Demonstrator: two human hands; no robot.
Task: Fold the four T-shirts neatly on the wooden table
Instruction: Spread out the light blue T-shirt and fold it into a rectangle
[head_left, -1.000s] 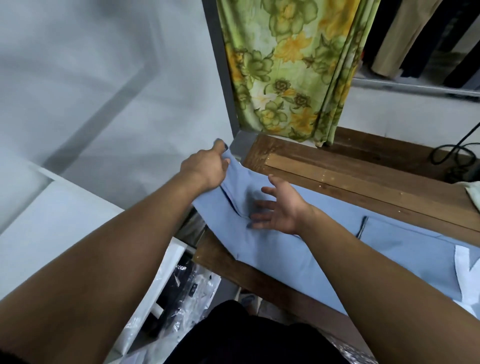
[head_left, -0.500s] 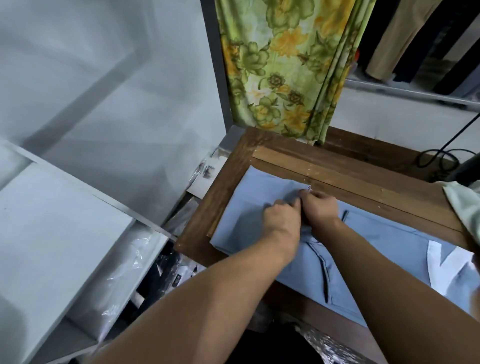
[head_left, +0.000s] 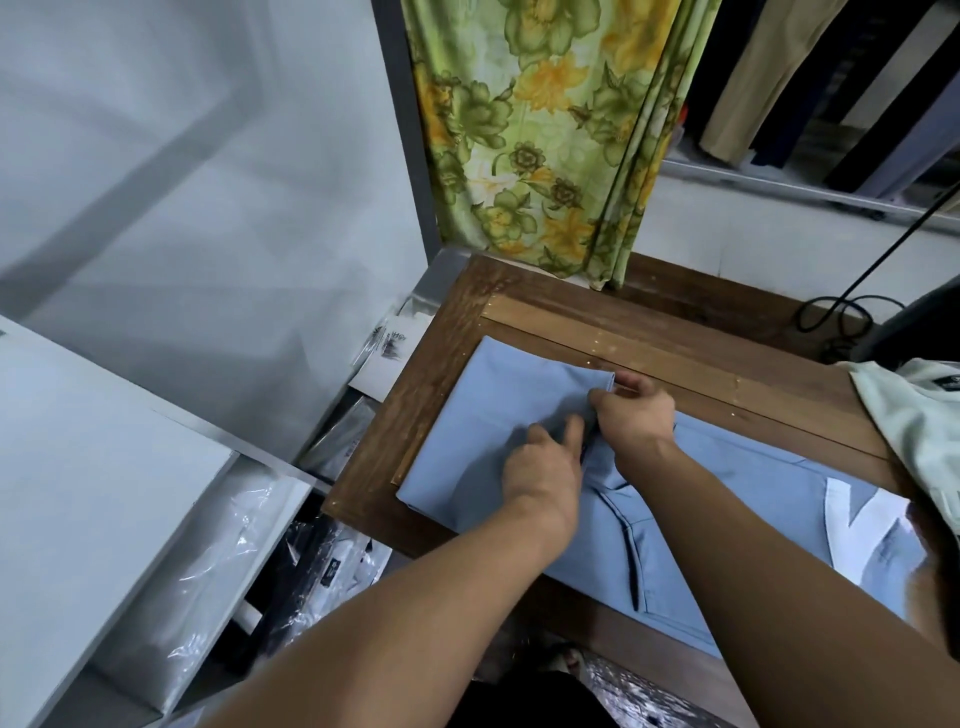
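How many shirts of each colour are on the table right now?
Blue shirt: 1
Pale green shirt: 1
Total: 2

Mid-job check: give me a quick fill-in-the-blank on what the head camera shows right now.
1. The left hand and the right hand both grip the light ____ T-shirt.
2. The T-shirt lies on a ____ table.
3. The curtain behind the table has a ____ print.
4. A pale green garment lies at the table's ____ end.

Missing words: blue; wooden; floral; right.
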